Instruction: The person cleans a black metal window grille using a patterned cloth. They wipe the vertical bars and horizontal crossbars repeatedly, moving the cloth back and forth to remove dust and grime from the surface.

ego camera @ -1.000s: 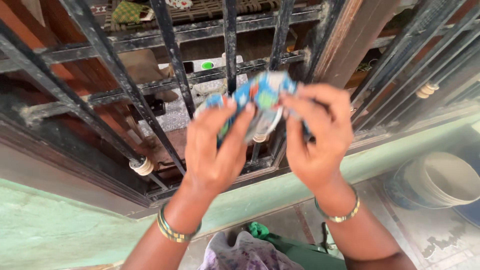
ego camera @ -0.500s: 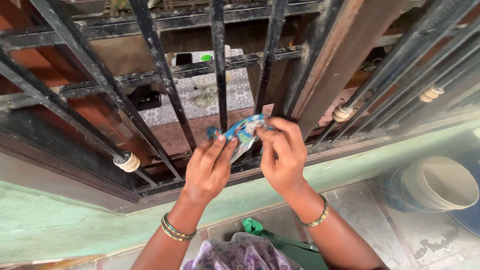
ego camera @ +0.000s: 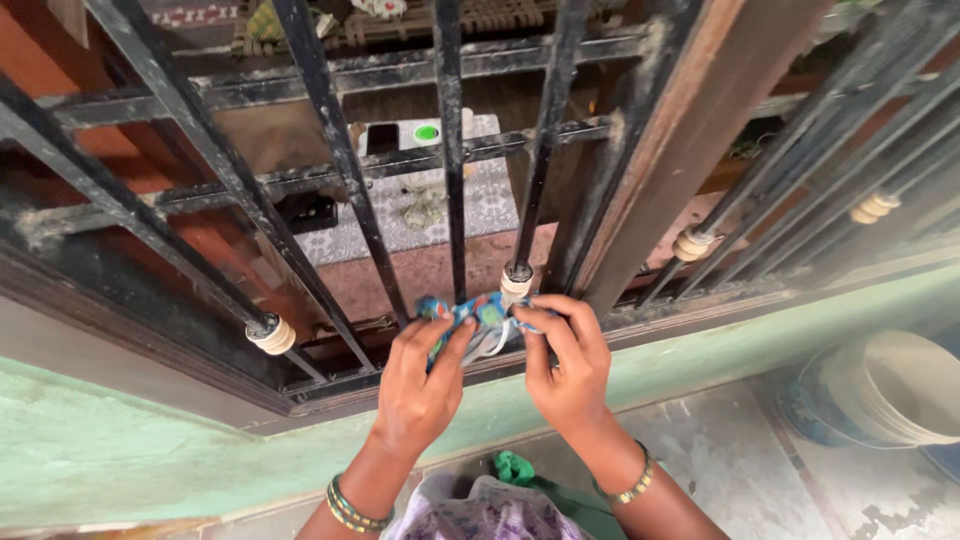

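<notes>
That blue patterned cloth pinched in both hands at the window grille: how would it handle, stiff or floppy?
The cloth probably handles floppy: it bunches and creases between the left hand and right hand. Likely light, since fingertips alone carry it. It seems unlikely to roll or break.

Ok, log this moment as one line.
left hand: holds blue packet | right hand: pinches same packet | place: against window grille, above green sill

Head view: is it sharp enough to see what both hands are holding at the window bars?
Head view: daylight is even with no glare; both hands, left hand and right hand, are fairly sharp, pinching a crumpled blue packet that is slightly smeared; the bars splay outward from wide-angle distortion; the bucket at the right edge is soft.
</notes>
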